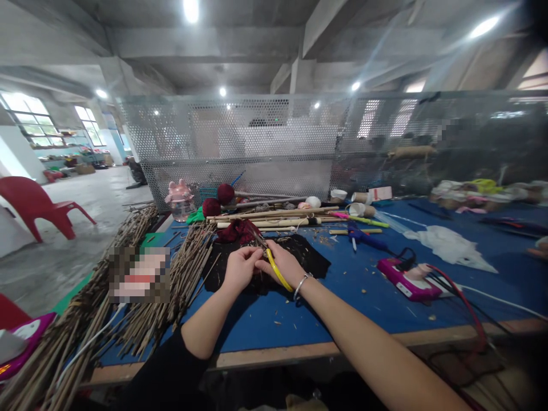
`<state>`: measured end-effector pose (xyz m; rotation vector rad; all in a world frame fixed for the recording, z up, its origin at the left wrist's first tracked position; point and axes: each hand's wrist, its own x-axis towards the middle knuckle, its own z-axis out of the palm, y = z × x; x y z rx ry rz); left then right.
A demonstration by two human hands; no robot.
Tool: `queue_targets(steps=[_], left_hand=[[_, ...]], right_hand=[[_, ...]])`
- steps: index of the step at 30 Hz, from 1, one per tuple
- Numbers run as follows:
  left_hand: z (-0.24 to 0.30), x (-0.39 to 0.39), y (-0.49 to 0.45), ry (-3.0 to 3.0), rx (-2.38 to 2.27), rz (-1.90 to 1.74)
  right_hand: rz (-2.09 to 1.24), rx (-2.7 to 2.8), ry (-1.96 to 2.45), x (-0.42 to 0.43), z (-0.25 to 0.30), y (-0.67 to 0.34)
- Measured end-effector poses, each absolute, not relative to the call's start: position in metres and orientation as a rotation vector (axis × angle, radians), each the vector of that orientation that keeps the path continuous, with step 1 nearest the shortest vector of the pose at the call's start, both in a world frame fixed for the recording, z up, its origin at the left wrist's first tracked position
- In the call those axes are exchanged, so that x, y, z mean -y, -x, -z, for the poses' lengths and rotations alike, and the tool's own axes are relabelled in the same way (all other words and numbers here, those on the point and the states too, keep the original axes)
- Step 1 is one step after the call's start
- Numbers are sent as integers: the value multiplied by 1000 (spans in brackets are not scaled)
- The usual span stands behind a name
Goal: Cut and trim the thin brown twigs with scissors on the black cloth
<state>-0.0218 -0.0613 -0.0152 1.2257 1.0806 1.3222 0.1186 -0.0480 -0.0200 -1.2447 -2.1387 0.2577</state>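
My right hand is closed around yellow-handled shears, with the dark metal jaws pointing up and to the left. Close against it, my left hand is pinched, its fingertips meeting the right hand's fingers; what they hold is too small to make out. Both hands are above a black cloth sprinkled with small plant scraps. Just behind the hands, dark red yarn lies in a loose heap. A bundle of thin brown twigs is spread to the left of my left hand.
Sticks and dark red yarn balls line the back of the blue table, before a perforated metal screen. At right are a blue glue gun, a magenta power strip with cables, and a white plastic bag.
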Motion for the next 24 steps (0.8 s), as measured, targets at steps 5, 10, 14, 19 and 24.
queue_targets(steps=[5, 10, 14, 19, 24], left_hand=[[17, 60, 23, -1282, -1095, -1301], [21, 58, 23, -1279, -1095, -1303], [24, 57, 24, -1307, -1117, -1303], [23, 57, 25, -1338, -1158, -1314], [21, 57, 26, -1324, -1188, -1317]], right_hand=[[-273, 2145, 1132, 45, 22, -119], [-309, 2131, 1143, 47, 19, -121], [-323, 2117, 1191, 49, 17, -121], [-324, 2110, 1228, 50, 18, -119], [-342, 2127, 1229, 51, 17, -117]])
